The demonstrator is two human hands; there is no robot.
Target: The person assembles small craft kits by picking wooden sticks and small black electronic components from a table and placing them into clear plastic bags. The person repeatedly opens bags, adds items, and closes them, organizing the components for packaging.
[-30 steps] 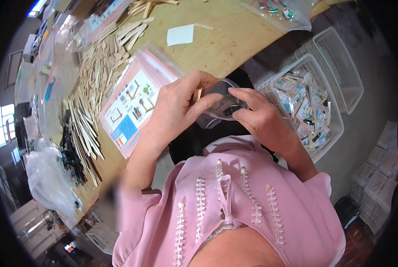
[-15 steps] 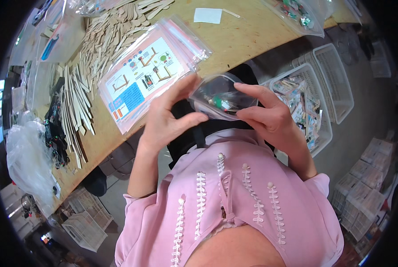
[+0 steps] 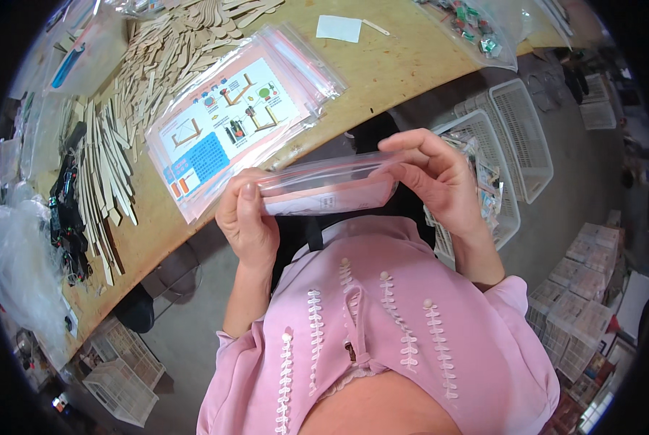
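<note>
A clear zip bag (image 3: 328, 190) with a pink-and-white printed sheet inside is stretched sideways between my hands, just above my lap. My left hand (image 3: 248, 221) is closed on its left end, thumb over the front. At the other end my right hand (image 3: 440, 177) pinches the bag near its upper right corner, with thumb and fingers bent round the plastic. Small parts inside the bag cannot be made out at this angle. Beyond my left hand, a stack of similar clear bags with printed instruction sheets (image 3: 230, 123) lies on the table.
The wooden table (image 3: 393, 69) carries a heap of wooden sticks (image 3: 186, 47), long thin strips (image 3: 103, 174), black wired parts (image 3: 65, 210) and a bag of small green parts (image 3: 476, 29). To the right, a white basket (image 3: 509, 210) holds filled packets beside another basket (image 3: 523, 138).
The bag was gaping with green parts visible inside; now it is drawn out flat and wide. My left hand has gone from spread fingers to gripping its left end.
</note>
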